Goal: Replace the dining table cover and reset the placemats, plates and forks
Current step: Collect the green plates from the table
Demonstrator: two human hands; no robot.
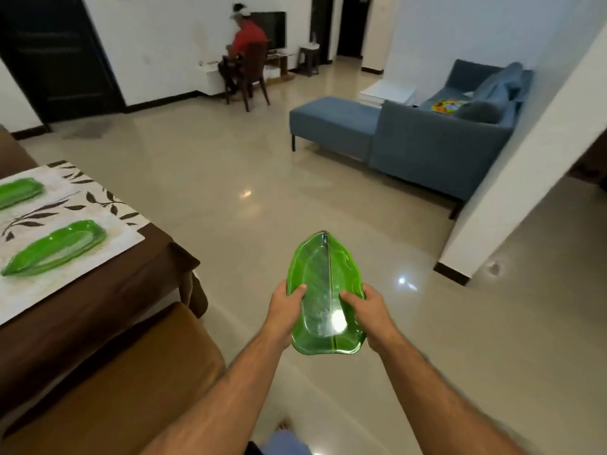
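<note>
I hold a green leaf-shaped glass plate [323,297] in front of me above the floor. My left hand [285,311] grips its left edge and my right hand [369,313] grips its right edge, thumbs on top. To the left stands the dining table with a brown cover [108,290]. On it lies a white placemat [65,244] with a dark leaf print, and a second green leaf plate [56,247] rests on that mat. A third green plate [18,192] sits on another mat farther back at the frame's left edge. No forks are visible.
A brown cushioned bench [115,382] stands beside the table at lower left. A blue sofa [427,136] sits at right behind a white pillar [525,165]. A person in red sits on a chair [249,70] at the far wall. Glossy tile floor stretches ahead.
</note>
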